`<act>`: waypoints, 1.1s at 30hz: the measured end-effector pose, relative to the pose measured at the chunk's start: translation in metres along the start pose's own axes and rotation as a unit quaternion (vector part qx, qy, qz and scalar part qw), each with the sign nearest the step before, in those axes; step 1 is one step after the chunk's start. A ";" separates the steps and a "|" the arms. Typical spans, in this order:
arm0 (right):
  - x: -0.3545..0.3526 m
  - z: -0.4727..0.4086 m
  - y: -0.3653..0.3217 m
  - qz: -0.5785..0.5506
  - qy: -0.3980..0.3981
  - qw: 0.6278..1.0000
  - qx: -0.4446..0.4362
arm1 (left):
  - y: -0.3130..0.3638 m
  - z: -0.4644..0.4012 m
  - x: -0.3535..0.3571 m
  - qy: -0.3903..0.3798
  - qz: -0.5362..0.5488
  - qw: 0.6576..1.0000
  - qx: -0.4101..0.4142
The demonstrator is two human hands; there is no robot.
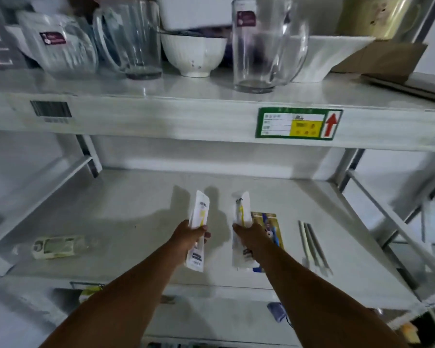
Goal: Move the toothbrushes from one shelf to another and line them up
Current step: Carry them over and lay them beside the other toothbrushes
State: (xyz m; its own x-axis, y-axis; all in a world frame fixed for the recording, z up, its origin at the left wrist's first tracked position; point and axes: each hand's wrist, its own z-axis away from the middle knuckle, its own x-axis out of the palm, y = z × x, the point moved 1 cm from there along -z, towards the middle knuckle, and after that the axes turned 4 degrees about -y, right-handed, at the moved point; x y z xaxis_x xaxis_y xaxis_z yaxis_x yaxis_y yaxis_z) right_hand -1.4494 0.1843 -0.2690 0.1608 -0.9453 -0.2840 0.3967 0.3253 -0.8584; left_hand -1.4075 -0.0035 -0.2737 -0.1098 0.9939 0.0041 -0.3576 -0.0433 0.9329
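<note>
Both arms reach forward over the lower shelf [126, 209]. The left hand [190, 232] is closed around the middle of a white pack [199, 222] that holds a yellow toothbrush; the pack stands nearly upright, its printed foot hanging below the fist, above the shelf. The right hand [249, 234] grips a second pack [242, 217] of the same kind, clear at the top with a yellow brush inside, its lower end close to or on the shelf; which, I cannot tell. The two packs stand side by side with a gap between them.

Just right of the right hand lies a gold-and-blue pack [269, 222], partly under the wrist. Further right lie three pale sticks [312, 244], side by side. Well to the left lies a green and cream packet [58, 247] on its side.

On the upper shelf [161, 114] stand glass jugs [264, 46], a white bowl [194, 55] and a bagged jug [58, 46]. Its front edge carries a barcode [50, 109] and a green label [299, 124] with a red arrow.
</note>
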 end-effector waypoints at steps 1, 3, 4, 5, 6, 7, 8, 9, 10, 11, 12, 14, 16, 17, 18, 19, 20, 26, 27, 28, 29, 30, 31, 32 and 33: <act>0.011 -0.003 0.000 0.013 -0.002 1.000 0.003 | -0.004 -0.006 -0.006 0.012 -0.002 1.000 -0.005; 0.030 -0.005 0.000 0.026 -0.006 1.000 0.012 | -0.012 -0.013 -0.017 0.041 -0.022 0.999 -0.009; 0.040 -0.006 0.001 0.032 -0.006 0.999 0.017 | -0.016 -0.017 -0.022 0.059 -0.047 0.997 -0.011; 0.049 -0.007 0.003 0.041 -0.008 0.999 0.023 | -0.020 -0.021 -0.028 0.072 -0.075 0.994 -0.015; 0.057 -0.009 0.006 0.048 -0.011 0.998 0.027 | -0.026 -0.027 -0.033 0.084 -0.098 0.991 -0.016; 0.065 -0.010 0.009 0.058 -0.011 0.998 0.034 | -0.030 -0.031 -0.038 0.091 -0.116 0.989 -0.017; 0.071 -0.012 0.012 0.066 -0.012 0.997 0.045 | -0.034 -0.036 -0.043 0.099 -0.138 0.985 -0.018; 0.077 -0.016 0.015 0.077 -0.010 0.996 0.055 | -0.037 -0.041 -0.048 0.104 -0.164 0.981 -0.019; 0.082 -0.019 0.018 0.095 -0.004 0.994 0.063 | -0.040 -0.044 -0.051 0.110 -0.190 0.975 -0.019; 0.087 -0.021 0.019 0.110 0.006 0.992 0.065 | -0.042 -0.047 -0.055 0.116 -0.212 0.970 -0.023; 0.091 -0.025 0.020 0.122 0.018 0.990 0.070 | -0.044 -0.049 -0.058 0.123 -0.229 0.965 -0.025; 0.101 -0.031 0.021 0.120 0.040 0.988 0.086 | -0.048 -0.053 -0.063 0.135 -0.254 0.957 -0.029; 0.111 -0.037 0.019 0.121 0.057 0.988 0.082 | -0.051 -0.057 -0.063 0.151 -0.268 0.952 -0.015; 0.114 -0.039 0.016 0.129 0.060 0.987 0.073 | -0.050 -0.059 -0.063 0.161 -0.274 0.948 -0.004; 0.119 -0.042 0.013 0.143 0.060 0.986 0.064 | -0.050 -0.061 -0.062 0.171 -0.282 0.944 0.009; 0.122 -0.045 0.011 0.166 0.060 0.983 0.058 | -0.049 -0.063 -0.063 0.176 -0.291 0.940 0.018; 0.126 -0.046 0.007 0.189 0.058 0.979 0.054 | -0.049 -0.064 -0.063 0.182 -0.297 0.937 0.025; 0.132 -0.049 0.008 0.216 0.043 0.975 0.019 | -0.058 -0.073 -0.077 0.200 -0.322 0.925 0.012; 0.134 -0.051 0.011 0.221 0.037 0.975 0.007 | -0.058 -0.073 -0.078 0.198 -0.321 0.926 0.012; 0.134 -0.052 0.013 0.221 0.033 0.975 -0.003 | -0.058 -0.074 -0.079 0.195 -0.320 0.927 0.013; 0.133 -0.051 0.012 0.213 0.032 0.976 -0.014 | -0.058 -0.074 -0.080 0.192 -0.320 0.928 0.016; 0.132 -0.050 0.011 0.200 0.032 0.979 -0.020 | -0.058 -0.075 -0.080 0.189 -0.318 0.929 0.019; 0.129 -0.049 0.009 0.186 0.033 0.982 -0.025 | -0.058 -0.075 -0.080 0.186 -0.319 0.929 0.022; 0.127 -0.049 0.007 0.174 0.037 0.984 -0.023 | -0.057 -0.075 -0.081 0.185 -0.329 0.926 0.021; 0.124 -0.049 0.006 0.163 0.045 0.985 -0.019 | -0.057 -0.075 -0.081 0.186 -0.348 0.919 0.018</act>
State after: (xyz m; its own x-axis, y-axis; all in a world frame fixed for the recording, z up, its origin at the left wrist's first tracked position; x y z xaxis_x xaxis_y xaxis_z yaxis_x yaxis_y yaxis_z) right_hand -1.4716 0.0677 -0.3308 0.1929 -0.7892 -0.5830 0.3023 0.6131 -0.7299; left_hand -1.4475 -0.0888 -0.3541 -0.1778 0.6767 -0.7144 -0.4300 0.5996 0.6750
